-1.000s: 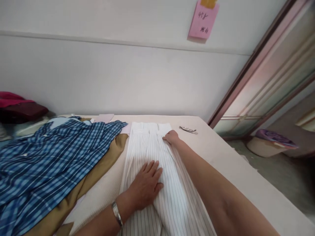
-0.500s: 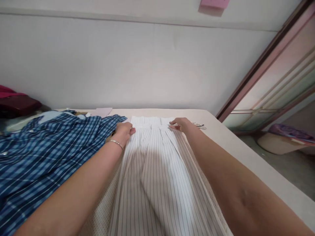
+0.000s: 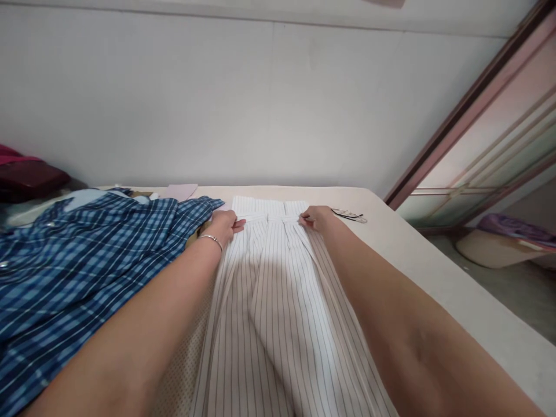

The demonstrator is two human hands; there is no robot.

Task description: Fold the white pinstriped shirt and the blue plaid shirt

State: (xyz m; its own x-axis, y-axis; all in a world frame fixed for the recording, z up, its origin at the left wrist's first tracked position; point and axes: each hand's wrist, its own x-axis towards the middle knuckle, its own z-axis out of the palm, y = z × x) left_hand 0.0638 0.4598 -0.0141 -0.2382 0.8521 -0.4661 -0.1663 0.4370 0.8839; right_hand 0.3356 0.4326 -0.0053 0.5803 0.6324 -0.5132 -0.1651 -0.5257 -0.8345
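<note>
A white garment with thin dark stripes (image 3: pixel 278 278) lies lengthwise in front of me, its waistband at the far end and pleats running down from it. Whether it is trousers or a skirt I cannot tell. At the left end of the waistband, my left hand (image 3: pixel 226 225), with a bracelet on its wrist, grips the edge between thumb and fingers. My right hand (image 3: pixel 315 217) pinches the opposite end, its fingertips curled at the cloth. The band lies fairly flat between both hands.
A blue plaid garment (image 3: pixel 104 260) is heaped on the left. Under the striped cloth shows a dotted fabric (image 3: pixel 185 359). Glasses (image 3: pixel 350 215) lie on the table (image 3: pixel 434 266) to the right. A wall (image 3: pixel 260 104) stands behind, and a dark red item (image 3: pixel 32 176) sits far left.
The view has tilted down slightly. My left hand has shifted a little inward along the waistband, and its fingers reach further over the cloth. My right hand's fingers have curled closer together.
</note>
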